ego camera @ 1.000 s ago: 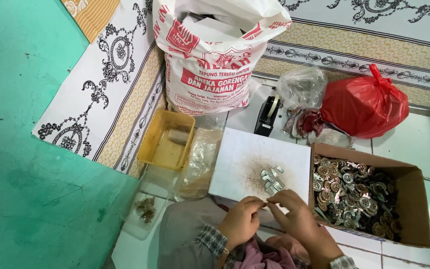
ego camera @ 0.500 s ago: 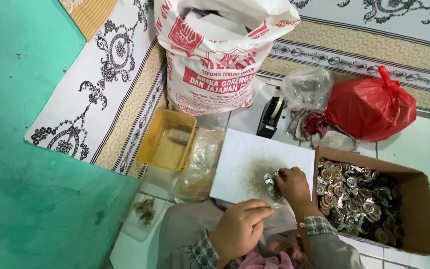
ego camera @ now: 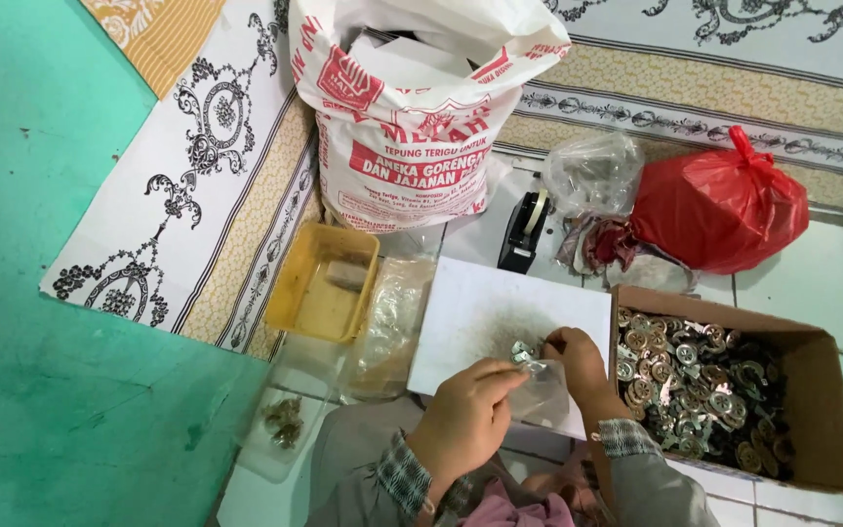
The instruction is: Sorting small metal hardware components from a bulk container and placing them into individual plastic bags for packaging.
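- White sack [ego camera: 412, 107], the biggest thing here, stands open-mouthed at the far side of the floor, just behind the yellow tray [ego camera: 329, 293]. It looks soft and top-heavy; I judge a knock from an elbow could slump it forward onto the tray and the white board [ego camera: 480, 312].
- Cardboard box [ego camera: 822, 410] on the right is heaped with small metal pieces [ego camera: 704, 385], some close to its left wall. A careless reach by the right hand could drag pieces over that wall and scatter them on the tiles, where they would be hard to find.
- Red plastic bag [ego camera: 719, 210] and the clear bag [ego camera: 592, 171] sit far right, well apart from the hands, so they seem to pose little risk.
- The white board lies on the floor between tray and box, and it carries a small cluster of metal pieces [ego camera: 522, 351] near its near edge. A nudge from a knee might tip them off.
- The left hand [ego camera: 465, 420] pinches the rim of a small clear bag [ego camera: 543, 390] over the board's near edge. Film that thin can slip from a narrow grip, spilling whatever is inside.
- The right hand [ego camera: 578, 356] has its fingertips closed at the cluster, just beside the bag's mouth; whether a piece is gripped I cannot tell. A piece so small could miss the mouth.
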